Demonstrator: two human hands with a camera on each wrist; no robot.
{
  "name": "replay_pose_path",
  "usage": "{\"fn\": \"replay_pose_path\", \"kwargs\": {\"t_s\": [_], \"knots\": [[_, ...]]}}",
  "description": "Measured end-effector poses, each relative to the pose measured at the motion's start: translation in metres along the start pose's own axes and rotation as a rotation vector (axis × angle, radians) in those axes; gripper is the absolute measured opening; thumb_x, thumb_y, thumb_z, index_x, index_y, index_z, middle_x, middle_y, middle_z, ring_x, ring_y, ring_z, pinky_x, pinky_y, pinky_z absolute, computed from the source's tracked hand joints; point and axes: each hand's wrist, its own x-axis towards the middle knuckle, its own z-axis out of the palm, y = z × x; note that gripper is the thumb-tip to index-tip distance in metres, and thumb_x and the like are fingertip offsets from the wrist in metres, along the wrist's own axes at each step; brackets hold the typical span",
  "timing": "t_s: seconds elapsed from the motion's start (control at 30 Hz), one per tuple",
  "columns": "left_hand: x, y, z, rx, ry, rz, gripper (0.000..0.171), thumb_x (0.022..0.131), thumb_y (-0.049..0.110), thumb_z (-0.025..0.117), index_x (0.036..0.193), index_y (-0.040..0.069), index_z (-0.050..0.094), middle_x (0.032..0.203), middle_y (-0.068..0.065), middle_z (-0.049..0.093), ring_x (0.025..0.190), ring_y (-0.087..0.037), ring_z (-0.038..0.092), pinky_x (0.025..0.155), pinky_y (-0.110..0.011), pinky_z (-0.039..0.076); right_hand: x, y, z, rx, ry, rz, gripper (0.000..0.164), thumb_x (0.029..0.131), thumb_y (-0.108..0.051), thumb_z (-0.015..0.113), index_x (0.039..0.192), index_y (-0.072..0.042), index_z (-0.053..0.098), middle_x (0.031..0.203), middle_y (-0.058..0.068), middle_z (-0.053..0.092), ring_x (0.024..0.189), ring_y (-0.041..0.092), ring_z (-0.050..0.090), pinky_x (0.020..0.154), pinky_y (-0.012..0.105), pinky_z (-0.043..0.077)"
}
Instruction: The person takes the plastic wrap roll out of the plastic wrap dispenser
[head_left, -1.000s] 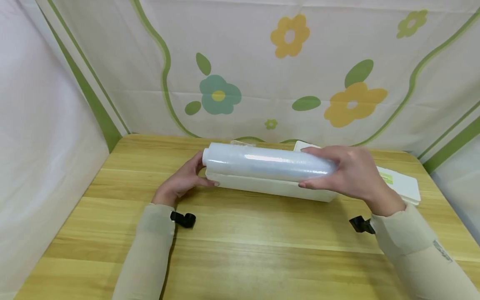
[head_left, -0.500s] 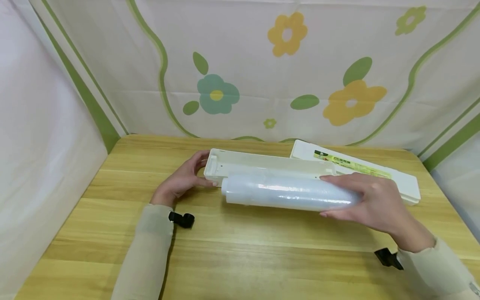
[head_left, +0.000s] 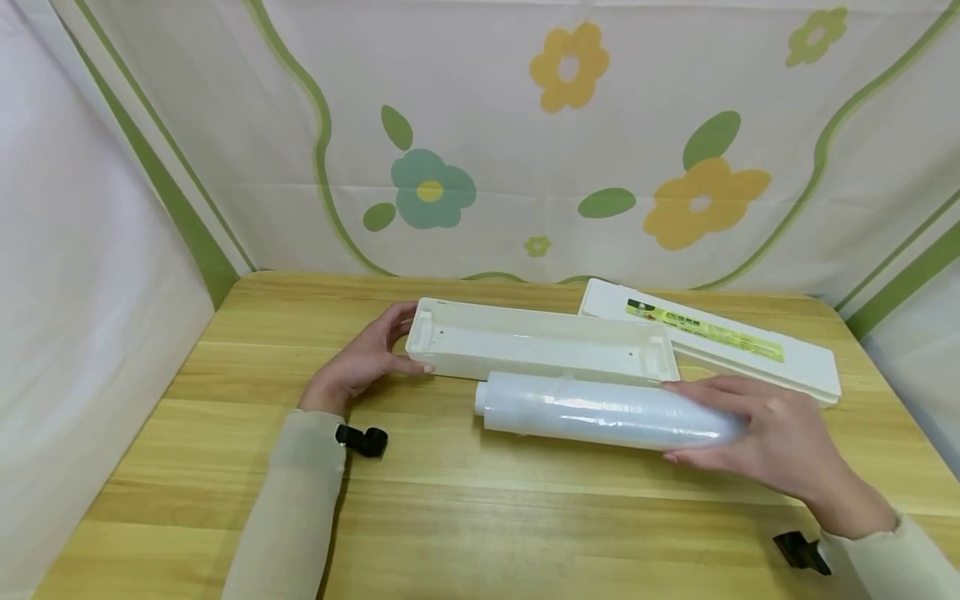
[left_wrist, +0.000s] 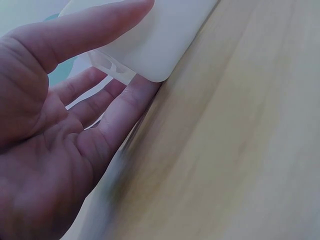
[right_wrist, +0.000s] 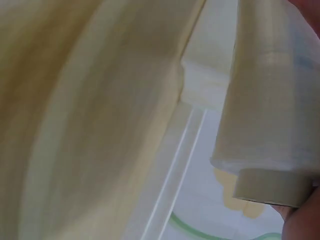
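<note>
My right hand grips the right end of a clear plastic wrap roll, thumb in front and fingers over the top. The roll lies crosswise just in front of a long white open box; whether it touches the table cannot be told. In the right wrist view, the roll's core end sticks out beside my fingers. My left hand holds the box's left end, with its thumb on the front wall and its fingers behind. The left wrist view shows that box end between thumb and fingers.
A long white lid with a yellow-green label lies slantwise behind the box, to the right. The wooden table runs back to a white flowered curtain. Another white cloth hangs along the left side.
My right hand has lifted the plastic wrap roll off the box and brought it forward and right, so the box's inside now shows. My left hand has stayed at the box's left end.
</note>
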Motion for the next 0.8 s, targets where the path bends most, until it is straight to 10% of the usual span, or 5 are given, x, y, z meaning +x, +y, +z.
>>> {"fn": "replay_pose_path", "kwargs": {"t_s": [0.23,0.8], "knots": [[0.000,-0.001,0.000,-0.006,-0.003,-0.014,0.099,0.081,-0.006,0.090,0.163,0.017,0.037,0.168,-0.006,0.042,0.158,-0.030,0.036,0.100,-0.019,0.052,-0.013,0.008,0.005,0.010,0.007,0.010,0.084,0.045,-0.071,0.099,0.118,-0.034,0.085,0.100,0.001,0.085,0.080,0.024,0.078,0.060,0.021,0.052],[0.001,0.000,0.000,-0.013,-0.012,0.004,0.098,0.080,-0.008,0.089,0.162,0.015,0.039,0.167,-0.008,0.042,0.153,-0.034,0.039,0.097,-0.020,0.056,-0.037,0.032,-0.002,0.074,-0.028,0.119,0.086,0.034,-0.056,0.107,0.115,-0.035,0.085,0.104,-0.001,0.084,0.106,-0.026,0.054,0.074,0.010,0.050]]}}
